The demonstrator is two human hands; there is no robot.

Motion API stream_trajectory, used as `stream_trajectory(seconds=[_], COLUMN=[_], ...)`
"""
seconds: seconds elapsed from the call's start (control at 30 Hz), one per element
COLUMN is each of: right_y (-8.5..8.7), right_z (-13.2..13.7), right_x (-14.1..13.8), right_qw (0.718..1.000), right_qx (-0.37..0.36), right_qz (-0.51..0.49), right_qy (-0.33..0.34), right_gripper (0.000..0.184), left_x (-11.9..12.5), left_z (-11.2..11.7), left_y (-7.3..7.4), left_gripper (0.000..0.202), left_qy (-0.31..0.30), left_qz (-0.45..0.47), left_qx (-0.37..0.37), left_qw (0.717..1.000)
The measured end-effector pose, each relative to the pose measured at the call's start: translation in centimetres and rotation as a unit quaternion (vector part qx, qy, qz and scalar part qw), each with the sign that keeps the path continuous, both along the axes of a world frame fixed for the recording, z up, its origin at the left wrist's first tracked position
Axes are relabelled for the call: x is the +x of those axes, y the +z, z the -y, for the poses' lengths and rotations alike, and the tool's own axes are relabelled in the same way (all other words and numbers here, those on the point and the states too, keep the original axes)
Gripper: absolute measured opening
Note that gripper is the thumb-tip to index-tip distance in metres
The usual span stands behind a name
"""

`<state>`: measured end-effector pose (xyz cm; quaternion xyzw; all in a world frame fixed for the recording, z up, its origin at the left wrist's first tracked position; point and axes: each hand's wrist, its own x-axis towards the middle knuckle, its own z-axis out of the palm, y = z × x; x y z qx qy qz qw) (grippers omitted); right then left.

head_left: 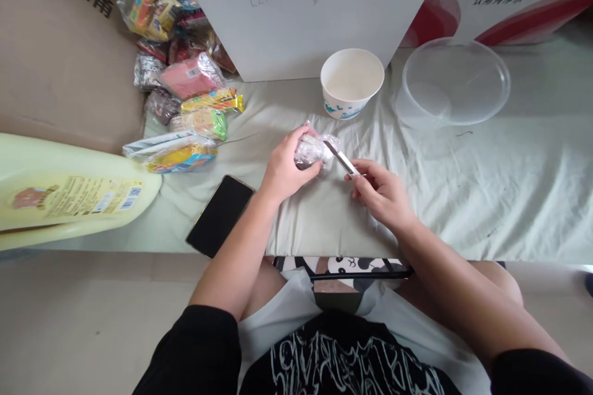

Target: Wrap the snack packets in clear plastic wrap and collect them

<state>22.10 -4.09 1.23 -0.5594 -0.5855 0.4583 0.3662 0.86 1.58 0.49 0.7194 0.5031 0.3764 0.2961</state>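
My left hand (290, 163) is closed around a small item in crinkled clear plastic wrapping (311, 149); what is inside it cannot be made out. In my right hand (380, 190) is a slim utility knife (341, 158) with a pale handle. Its dark blade points up and left, and the tip is at the right side of the wrapping. Whether the blade touches the plastic, I cannot tell. Just beyond both hands stands a white paper tub (349, 89) with a blue print near its base.
Packaged snacks (199, 77) pile up at the back left. A black phone (220, 216) lies by my left forearm. Right of the tub is a clear plastic bowl (491, 83). A white box (296, 18) stands behind, a yellow jug (92, 188) lies at far left.
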Motion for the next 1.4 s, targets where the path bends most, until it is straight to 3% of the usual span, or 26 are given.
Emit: stream_trajectory(seconds=[0.17, 0.3, 0.43, 0.53, 0.63, 0.73, 0.83, 1.0, 1.07, 1.2, 1.27, 1.33, 1.4], right_y=[0.8, 0.9, -0.2, -0.9, -0.7, -0.1, -0.2, -0.6, -0.5, -0.6, -0.8, -1.0, -1.0], right_z=[-0.7, -0.6, -1.1, -1.7, -1.6, -0.7, -0.2, -0.6, -0.9, -1.3, -1.3, -1.1, -0.9], right_x=[0.0, 3.1, 6.6, 7.1, 5.9, 4.5, 3.9, 4.5, 5.0, 6.3, 6.8, 7.1, 6.9], right_qw=[0.990, 0.969, 0.912, 0.881, 0.887, 0.897, 0.902, 0.910, 0.917, 0.928, 0.935, 0.943, 0.945], right_qx=[0.071, 0.103, 0.179, 0.215, 0.278, 0.351, 0.351, 0.344, 0.333, 0.267, 0.251, 0.264, 0.292], right_qz=[0.123, 0.223, 0.353, 0.410, 0.365, 0.261, 0.230, 0.222, 0.215, 0.248, 0.219, 0.165, 0.129], right_qy=[0.022, 0.013, -0.105, -0.100, -0.047, 0.056, 0.097, 0.069, 0.030, -0.081, -0.122, -0.122, -0.065], right_gripper=[0.030, 0.028, 0.027, 0.024, 0.026, 0.042, 0.054, 0.022, 0.017, 0.016, 0.017, 0.022, 0.030], left_x=[0.3, -0.4, -0.4, 0.6, 1.9, 2.6, 2.5, 1.7, 1.3, 0.0, -0.9, -1.7, -2.3], left_z=[0.1, -0.5, -0.9, -0.3, 0.9, 1.8, 2.2, 2.0, 1.7, 0.5, -0.1, -0.5, -0.6], left_y=[-0.6, -1.5, -1.8, -1.6, -1.6, -1.6, -1.1, -0.3, -0.4, -0.8, -1.0, -1.0, -0.8], left_gripper=[0.072, 0.074, 0.069, 0.057, 0.040, 0.032, 0.031, 0.031, 0.029, 0.020, 0.015, 0.012, 0.024], left_qy=[0.022, 0.056, 0.068, 0.062, 0.063, 0.033, -0.019, -0.033, 0.003, 0.167, 0.206, 0.222, 0.215], left_qz=[-0.005, 0.070, 0.173, 0.206, 0.237, 0.278, 0.269, 0.289, 0.284, 0.228, 0.220, 0.226, 0.206], left_qx=[-0.021, -0.069, -0.092, -0.113, -0.194, -0.267, -0.286, -0.336, -0.315, -0.210, -0.173, -0.118, -0.040], left_qw=[1.000, 0.994, 0.978, 0.970, 0.950, 0.922, 0.920, 0.896, 0.906, 0.936, 0.938, 0.941, 0.954])
